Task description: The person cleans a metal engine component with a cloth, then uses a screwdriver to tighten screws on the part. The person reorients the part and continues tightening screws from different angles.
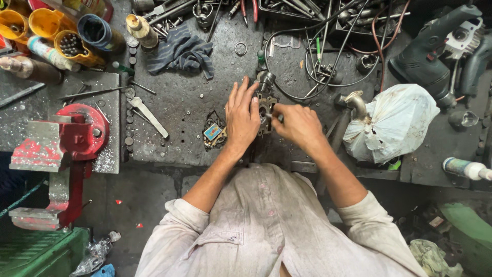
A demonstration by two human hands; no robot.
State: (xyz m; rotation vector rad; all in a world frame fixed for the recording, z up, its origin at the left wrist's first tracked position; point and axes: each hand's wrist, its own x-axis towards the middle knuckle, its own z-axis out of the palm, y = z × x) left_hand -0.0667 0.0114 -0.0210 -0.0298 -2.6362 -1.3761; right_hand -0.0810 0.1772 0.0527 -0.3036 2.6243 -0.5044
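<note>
A small dark metal part [266,98] with a round cap at its top stands on the grimy workbench [189,113] in front of me. My left hand [242,117] lies over its left side with fingers spread, holding it steady. My right hand [296,124] is closed around a thin tool whose tip [277,117] presses into the part's middle. Much of the part is hidden under both hands.
A red bench vise [66,141] is bolted at the left. A flat metal tool [148,117], a dark rag [182,51], yellow cups of bits [72,47], tangled wires [328,51], a white plastic bag [392,122], power drills [430,56] and a small colourful tin [212,132] surround me.
</note>
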